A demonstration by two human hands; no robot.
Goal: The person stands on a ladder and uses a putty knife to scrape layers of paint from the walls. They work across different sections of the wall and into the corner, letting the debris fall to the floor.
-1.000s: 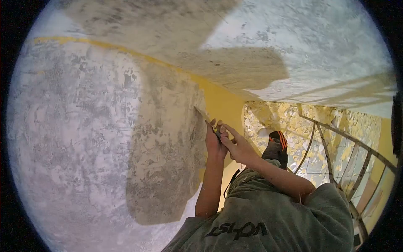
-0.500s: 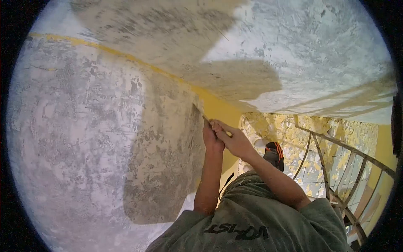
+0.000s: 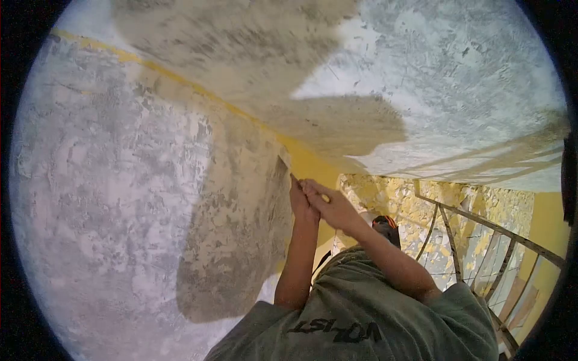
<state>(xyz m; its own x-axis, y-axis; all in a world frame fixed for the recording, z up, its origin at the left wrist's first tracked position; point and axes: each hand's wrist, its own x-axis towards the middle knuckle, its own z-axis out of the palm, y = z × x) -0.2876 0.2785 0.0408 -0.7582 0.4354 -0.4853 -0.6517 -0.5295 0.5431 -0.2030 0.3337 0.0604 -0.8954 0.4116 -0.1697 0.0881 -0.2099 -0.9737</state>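
Grips one scraper (image 3: pixel 326 198) in the corner between two walls, with the right hand (image 3: pixel 333 207) wrapped over the yellow-ended handle, fingers curled closed. Braces the left hand (image 3: pixel 303 201) against the same tool behind a thin, flat blade, with fingers partly hidden; cannot tell how tightly closed. Holds the blade at the edge of the left wall (image 3: pixel 108 180), beside a band of smooth yellow paint (image 3: pixel 310 165). Faces a second wall (image 3: pixel 469 72), likewise mottled grey and white, rough and patchy. Casts a broad shadow (image 3: pixel 223 265) over both. Wears one olive cloth shirt (image 3: pixel 385 307) with dark lettering, and one visible orange-striped shoe (image 3: pixel 384 222). Looks down on yellow paint flakes (image 3: pixel 379 192), too many to count, scattered across floor tiles (image 3: pixel 444 263) near one brown-stained metal frame (image 3: pixel 512 236).
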